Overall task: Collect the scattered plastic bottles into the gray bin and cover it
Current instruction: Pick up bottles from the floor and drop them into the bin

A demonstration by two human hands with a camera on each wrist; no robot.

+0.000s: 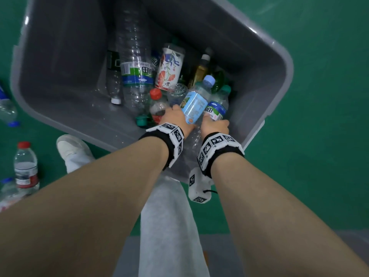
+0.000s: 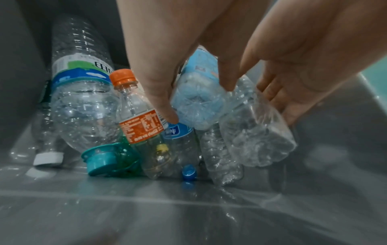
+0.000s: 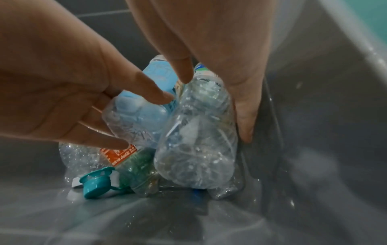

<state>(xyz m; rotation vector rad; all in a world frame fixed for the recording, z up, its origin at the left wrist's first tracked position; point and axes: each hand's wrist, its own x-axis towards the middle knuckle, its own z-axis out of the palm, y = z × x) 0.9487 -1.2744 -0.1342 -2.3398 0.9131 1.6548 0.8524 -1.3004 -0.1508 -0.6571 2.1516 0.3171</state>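
Both hands reach into the gray bin (image 1: 279, 62). The left hand (image 1: 176, 116) curls loosely round the base of the light-blue-labelled bottle (image 1: 196, 102), thumb and fingers on its sides. The right hand (image 1: 215, 124) holds the base of the green-capped clear bottle (image 1: 217, 106); its fingers look fairly straight, though blur obscures the grip. Both bottles lie atop the pile inside.

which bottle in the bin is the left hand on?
The light-blue-labelled bottle with the pale blue cap. The left hand grips its base; the green-and-blue-labelled bottle beside it is in the right hand.
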